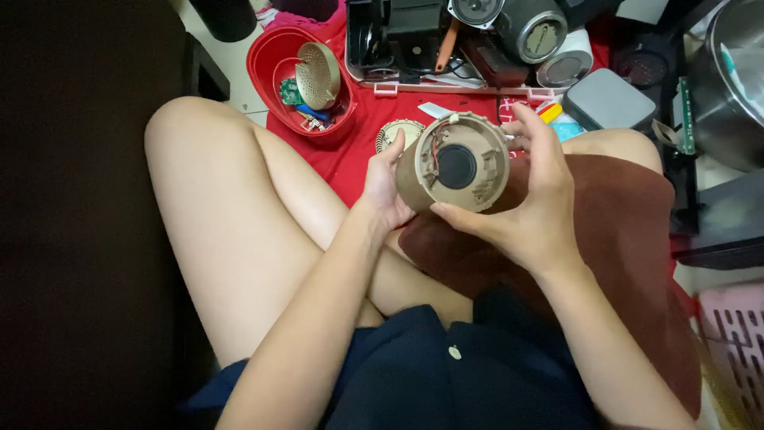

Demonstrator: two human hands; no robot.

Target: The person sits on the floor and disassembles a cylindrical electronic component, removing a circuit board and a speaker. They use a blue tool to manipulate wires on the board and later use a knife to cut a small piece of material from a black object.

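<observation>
Both hands on the tan speaker shell point(454, 163), held up over the lap, w/ its open end facing the camera. Left hand point(385, 187) wraps the shell's left side, fingers curled behind it, thumb up along the rim. Right hand point(535, 199) cups the right side and underside, fingers over the top edge, thumb at the lower rim; both hands closed on the shell. Inside the shell: a round dark driver cone in the middle, thin red wires along the upper left of the inner wall.

Below the shell, a brown cushion point(621, 231) across the right thigh. Behind the shell, a red cloth point(358, 135) on the floor, w/ a round tan grille piece point(398, 131) just left of the shell's top, partly hidden by the left hand. Farther left of the shell, a red bowl point(267, 68) holding a perforated tan disc point(317, 76) and a small green circuit board point(290, 91). Above the shell, a clutter of other speakers: a grey round one point(532, 30), a grey squarish box point(609, 99) to the upper right. Far right of the shell, a metal pot point(728, 87); lower right, a pink basket point(736, 342).
</observation>
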